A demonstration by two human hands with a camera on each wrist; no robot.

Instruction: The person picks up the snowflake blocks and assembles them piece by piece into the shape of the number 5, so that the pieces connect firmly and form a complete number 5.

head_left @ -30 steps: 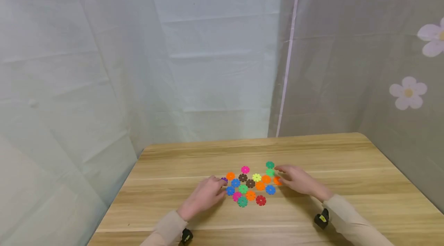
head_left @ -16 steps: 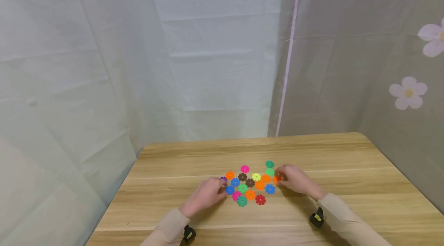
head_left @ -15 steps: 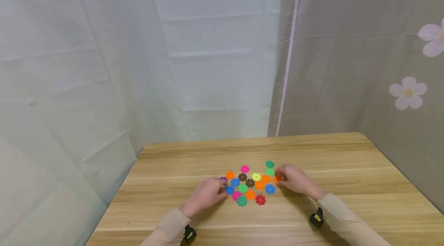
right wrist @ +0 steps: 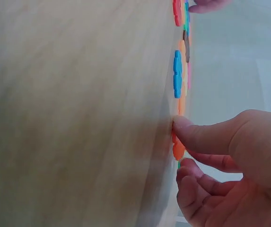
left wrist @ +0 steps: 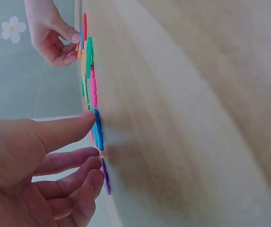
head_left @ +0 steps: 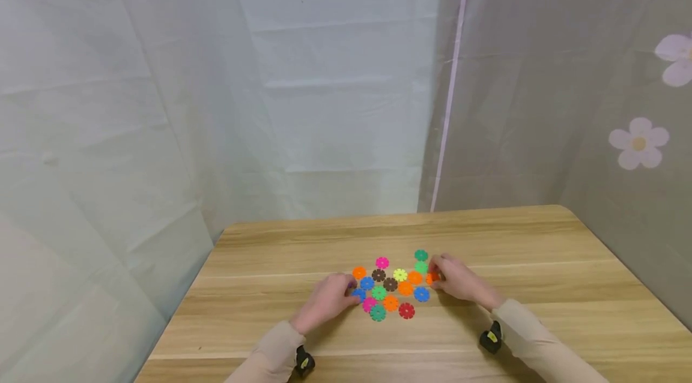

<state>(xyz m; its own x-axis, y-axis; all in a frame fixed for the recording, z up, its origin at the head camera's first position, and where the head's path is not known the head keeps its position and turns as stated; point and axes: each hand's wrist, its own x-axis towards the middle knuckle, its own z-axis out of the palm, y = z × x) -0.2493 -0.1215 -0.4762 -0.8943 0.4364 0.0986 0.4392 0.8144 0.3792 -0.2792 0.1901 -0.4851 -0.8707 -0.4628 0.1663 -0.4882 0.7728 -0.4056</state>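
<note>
Several colourful notched plastic discs, like interlocking snowflake pieces, lie in a cluster on the table. At the cluster's left edge my left hand (head_left: 327, 299) rests, its thumb and fingers spread apart. In the left wrist view its thumb tip is right at a blue disc (left wrist: 98, 130), and the fingertips are close to a purple disc (left wrist: 107, 177). On the right side my right hand (head_left: 459, 278) pinches an orange-red disc (right wrist: 178, 149) between thumb and finger, low at the tabletop. Near the right hand lie a light green disc (head_left: 421, 267) and another blue disc (head_left: 421, 294).
Between the hands are dark brown (head_left: 390, 284), yellow (head_left: 400, 275), pink (head_left: 382, 263) and orange discs (head_left: 391, 303). A red disc (head_left: 406, 311) lies at the near side. The wooden table (head_left: 303, 245) ends at the back before hanging cloth (head_left: 346, 101).
My left hand has moved slightly right, now covering most of the purple disc and part of a blue one. My right thumb and fingers have come together around the orange-red disc.
</note>
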